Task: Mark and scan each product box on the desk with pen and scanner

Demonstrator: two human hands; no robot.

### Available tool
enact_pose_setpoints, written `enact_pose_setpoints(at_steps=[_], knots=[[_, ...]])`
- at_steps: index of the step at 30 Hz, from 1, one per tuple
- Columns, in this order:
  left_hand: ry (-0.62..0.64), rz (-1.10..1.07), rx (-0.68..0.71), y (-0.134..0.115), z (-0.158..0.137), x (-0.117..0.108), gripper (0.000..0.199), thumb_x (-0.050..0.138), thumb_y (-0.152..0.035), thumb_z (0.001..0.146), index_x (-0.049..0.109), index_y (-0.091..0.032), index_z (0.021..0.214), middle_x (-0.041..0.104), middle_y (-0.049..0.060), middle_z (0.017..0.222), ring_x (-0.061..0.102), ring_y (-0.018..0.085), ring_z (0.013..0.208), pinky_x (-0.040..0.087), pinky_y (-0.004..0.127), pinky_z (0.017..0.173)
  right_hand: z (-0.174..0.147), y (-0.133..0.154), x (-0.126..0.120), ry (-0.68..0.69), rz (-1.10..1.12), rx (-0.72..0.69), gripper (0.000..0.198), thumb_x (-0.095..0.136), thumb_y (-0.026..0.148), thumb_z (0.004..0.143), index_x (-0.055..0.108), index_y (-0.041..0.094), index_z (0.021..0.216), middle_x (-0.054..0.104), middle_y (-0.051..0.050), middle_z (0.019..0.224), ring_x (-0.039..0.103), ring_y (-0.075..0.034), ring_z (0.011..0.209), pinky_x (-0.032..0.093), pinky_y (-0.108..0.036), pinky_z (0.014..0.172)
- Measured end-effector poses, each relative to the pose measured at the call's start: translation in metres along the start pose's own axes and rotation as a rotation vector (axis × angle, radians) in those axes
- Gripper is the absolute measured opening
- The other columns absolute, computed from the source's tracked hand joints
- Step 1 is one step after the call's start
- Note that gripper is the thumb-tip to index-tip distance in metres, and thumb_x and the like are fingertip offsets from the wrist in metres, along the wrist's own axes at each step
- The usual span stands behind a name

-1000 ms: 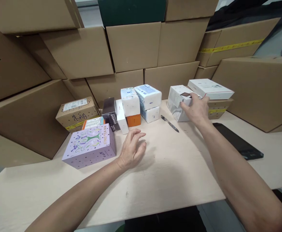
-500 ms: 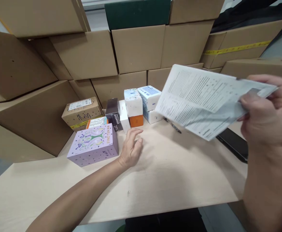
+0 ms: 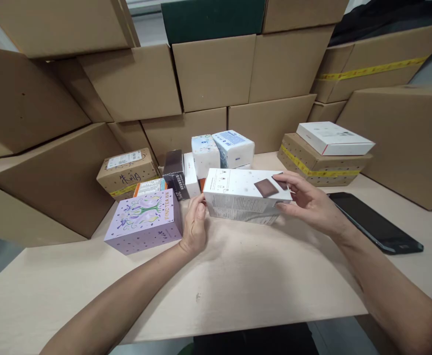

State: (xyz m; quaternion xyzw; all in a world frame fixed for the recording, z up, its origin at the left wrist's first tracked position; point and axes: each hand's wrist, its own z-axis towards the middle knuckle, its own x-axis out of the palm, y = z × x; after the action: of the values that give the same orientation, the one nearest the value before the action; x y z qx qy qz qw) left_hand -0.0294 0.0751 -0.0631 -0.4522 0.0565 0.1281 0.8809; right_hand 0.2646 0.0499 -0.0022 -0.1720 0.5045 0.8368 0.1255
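Note:
A white box (image 3: 243, 195) with brown squares pictured on top and dense small print on its front stands on the table between my hands. My right hand (image 3: 306, 199) is closed round its right end, thumb in front and fingers on top. At the left end, my left hand (image 3: 195, 224) presses its fingers against the box's side. Just left of that hand sits a purple tea box (image 3: 145, 222). Behind the white box are tissue packs (image 3: 234, 148), partly hidden by it, beside a dark brown box (image 3: 174, 172) and a narrow white box (image 3: 191, 175).
Cardboard boxes (image 3: 214, 74) form a wall at the back and sides. A small taped carton (image 3: 127, 170) stands back left. A flat white box (image 3: 334, 139) lies on a brown carton (image 3: 323, 170) at right. Near my right forearm lies a black phone-like device (image 3: 377, 222).
My right hand has brought the white box down and left from the raised right side onto the table. My left hand now touches its left end. The device and right-hand cartons are uncovered.

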Motion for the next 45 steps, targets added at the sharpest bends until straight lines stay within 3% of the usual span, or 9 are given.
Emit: enact_pose_setpoints(at_steps=[5, 12, 16, 20, 26, 30, 34, 40, 45], knots=[[-0.067, -0.118, -0.018, -0.004, -0.002, 0.002, 0.047, 0.038, -0.056, 0.099, 0.064, -0.019, 0.112, 0.067, 0.009, 0.109, 0.063, 0.022, 0.101, 0.051, 0.039, 0.09, -0.005, 0.003, -0.007, 0.063, -0.108, 0.043, 0.085, 0.071, 0.032, 0.079, 0.031, 0.041, 0.154, 0.04, -0.002, 0.156, 0.05, -0.03, 0.131, 0.041, -0.052, 0.114], [-0.087, -0.178, -0.19, -0.002, 0.003, 0.002, 0.048, 0.043, -0.062, 0.094, 0.062, -0.019, 0.086, 0.061, 0.003, 0.082, 0.059, 0.016, 0.072, 0.049, 0.026, 0.06, -0.011, 0.009, -0.019, 0.265, -0.167, 0.036, 0.077, 0.072, 0.032, 0.078, 0.039, 0.037, 0.147, 0.038, -0.006, 0.155, 0.043, -0.032, 0.139, 0.039, -0.052, 0.116], [0.03, -0.198, -0.325, -0.004, 0.004, 0.002, 0.054, 0.037, -0.063, 0.096, 0.05, -0.02, 0.067, 0.053, 0.0, 0.062, 0.051, 0.014, 0.057, 0.042, 0.026, 0.052, -0.012, 0.006, -0.017, 0.414, -0.197, 0.099, 0.074, 0.079, 0.039, 0.073, 0.05, 0.036, 0.141, 0.034, -0.007, 0.158, 0.041, -0.036, 0.141, 0.046, -0.051, 0.111], [0.157, 0.061, -0.209, -0.012, 0.0, 0.0, 0.045, 0.046, -0.054, 0.095, 0.044, -0.021, 0.065, 0.049, -0.002, 0.064, 0.047, 0.014, 0.063, 0.037, 0.026, 0.059, -0.011, 0.004, -0.016, 0.429, -0.139, 0.143, 0.077, 0.079, 0.042, 0.073, 0.05, 0.038, 0.144, 0.028, -0.004, 0.163, 0.041, -0.038, 0.142, 0.049, -0.052, 0.107], [0.235, 0.161, -0.214, -0.014, 0.001, -0.001, 0.043, 0.041, -0.05, 0.098, 0.042, -0.021, 0.067, 0.048, -0.002, 0.065, 0.046, 0.015, 0.066, 0.034, 0.027, 0.063, -0.007, 0.002, -0.009, 0.285, 0.058, 0.415, 0.064, 0.062, 0.053, 0.088, 0.047, 0.031, 0.146, 0.067, -0.011, 0.128, 0.069, -0.03, 0.102, 0.061, -0.043, 0.075], [0.254, 0.204, -0.214, -0.015, 0.002, -0.001, 0.04, 0.042, -0.049, 0.098, 0.04, -0.021, 0.069, 0.048, -0.002, 0.067, 0.046, 0.016, 0.068, 0.035, 0.027, 0.064, -0.006, -0.007, -0.001, 0.293, 0.034, 0.498, 0.046, 0.057, 0.062, 0.088, 0.071, 0.022, 0.106, 0.074, -0.01, 0.096, 0.068, -0.025, 0.077, 0.055, -0.038, 0.06], [0.246, 0.287, -0.138, -0.018, 0.0, -0.003, 0.039, 0.038, -0.049, 0.099, 0.043, -0.021, 0.072, 0.049, -0.001, 0.071, 0.049, 0.017, 0.07, 0.036, 0.03, 0.066, -0.007, -0.006, 0.001, 0.278, 0.031, 0.465, 0.044, 0.056, 0.062, 0.089, 0.07, 0.021, 0.094, 0.073, -0.008, 0.087, 0.066, -0.024, 0.074, 0.053, -0.036, 0.06], [0.152, 0.261, 0.162, -0.018, -0.005, -0.006, 0.024, 0.044, -0.042, 0.098, 0.05, -0.021, 0.088, 0.054, 0.004, 0.093, 0.053, 0.019, 0.087, 0.044, 0.035, 0.078, -0.007, 0.004, 0.003, 0.152, 0.142, 0.281, 0.049, 0.063, 0.052, 0.088, 0.061, 0.027, 0.13, 0.067, -0.009, 0.128, 0.064, -0.029, 0.114, 0.055, -0.045, 0.093], [0.086, 0.146, 0.372, -0.009, -0.008, -0.005, 0.023, 0.064, -0.032, 0.085, 0.047, -0.022, 0.097, 0.047, 0.006, 0.108, 0.052, 0.024, 0.109, 0.047, 0.045, 0.094, -0.005, 0.007, 0.003, 0.042, 0.235, 0.26, 0.058, 0.074, 0.048, 0.081, 0.055, 0.025, 0.131, 0.062, -0.012, 0.137, 0.058, -0.031, 0.126, 0.049, -0.05, 0.106]])
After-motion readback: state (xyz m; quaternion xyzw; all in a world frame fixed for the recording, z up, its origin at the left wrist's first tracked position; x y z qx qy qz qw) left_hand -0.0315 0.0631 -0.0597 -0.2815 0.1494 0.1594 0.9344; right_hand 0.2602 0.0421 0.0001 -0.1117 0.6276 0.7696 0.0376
